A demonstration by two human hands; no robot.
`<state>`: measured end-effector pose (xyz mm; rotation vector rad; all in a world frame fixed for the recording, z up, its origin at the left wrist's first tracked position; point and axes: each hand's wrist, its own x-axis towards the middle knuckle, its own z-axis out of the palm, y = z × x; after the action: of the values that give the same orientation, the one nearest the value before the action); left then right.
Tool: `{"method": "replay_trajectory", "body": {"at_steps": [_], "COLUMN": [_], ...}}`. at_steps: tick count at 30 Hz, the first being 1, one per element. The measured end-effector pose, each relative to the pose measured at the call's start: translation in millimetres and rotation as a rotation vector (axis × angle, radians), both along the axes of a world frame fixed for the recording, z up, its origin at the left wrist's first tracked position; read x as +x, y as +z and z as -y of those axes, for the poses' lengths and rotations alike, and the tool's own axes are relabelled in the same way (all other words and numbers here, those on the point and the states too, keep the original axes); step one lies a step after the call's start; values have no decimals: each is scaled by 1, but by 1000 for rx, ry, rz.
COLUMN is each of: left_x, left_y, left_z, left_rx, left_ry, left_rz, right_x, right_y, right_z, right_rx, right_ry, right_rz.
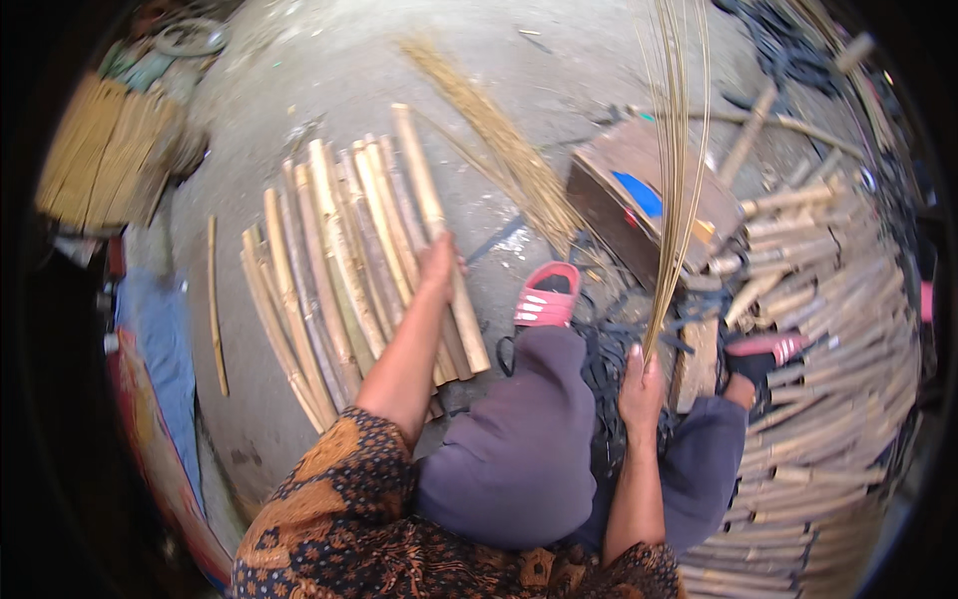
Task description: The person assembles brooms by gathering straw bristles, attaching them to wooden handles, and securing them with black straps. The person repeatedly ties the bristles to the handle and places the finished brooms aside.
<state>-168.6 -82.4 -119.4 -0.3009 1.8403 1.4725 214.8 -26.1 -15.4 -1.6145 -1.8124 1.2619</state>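
My left hand (439,265) is closed around a pale bamboo pole (415,170), the rightmost of a row lying on the floor. Beside it, several more bamboo poles (324,205) lie roughly parallel, some pale and some greyish. My right hand (641,387) grips the lower end of a bundle of thin, straw-coloured strips (677,215), which fans upward past the top of the view. Whether the strips are bamboo or another cane I cannot tell. My legs, in grey trousers (519,439), are between the two hands.
A brown wooden box (609,215) holds a blue item. Left of it lies another bundle of thin strips (489,135). Cut bamboo pieces (818,369) are heaped at right. Black strips (604,349) tangle near my pink sandal (546,297). One thin stick (216,304) lies far left.
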Motion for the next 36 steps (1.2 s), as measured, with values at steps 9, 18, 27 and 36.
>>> {"method": "replay_trajectory", "body": {"at_steps": [9,18,27,36], "left_x": [68,170,82,41], "left_y": [162,139,166,231], "left_z": [-55,-96,-82,-43], "left_rx": [684,866,1117,1142], "left_ry": [-45,-107,-3,95], "left_rz": [-14,423,205,-19], "right_x": [64,100,12,-170], "right_y": [30,39,60,138], "right_z": [-19,-11,-23,-50], "right_rx": [128,169,216,624], "right_ry": [-377,-566,-205,381], "right_rz": [-232,-398,-138,-165]}}
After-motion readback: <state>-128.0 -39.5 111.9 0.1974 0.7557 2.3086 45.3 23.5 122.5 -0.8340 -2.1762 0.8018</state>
